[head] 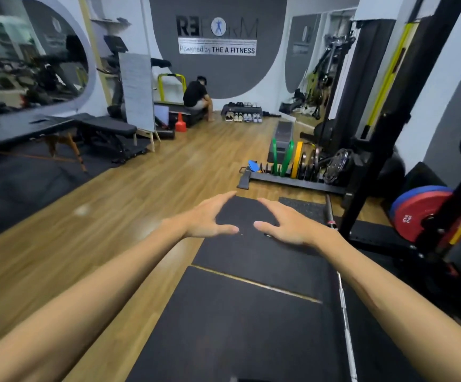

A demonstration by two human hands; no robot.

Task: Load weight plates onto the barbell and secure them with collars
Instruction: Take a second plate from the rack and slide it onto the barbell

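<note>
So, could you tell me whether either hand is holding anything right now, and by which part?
Nothing is held. The left hand and right hand are both open and empty above the black mat; the barbell lies untouched.

we see two bare forearms reaching in from the bottom corners of the view, long and slim, with no sleeves, cuffs or straps anywhere along them. our left hand [205, 219] wears no glove, ring or wrap, and its wrist carries no watch or band. our right hand [287, 224] is just as plain: bare fingers, bare wrist, nothing tied or taped on. the fingernails look short, though the picture is too soft to show more. nothing else of our body or clothing comes into view.
</note>
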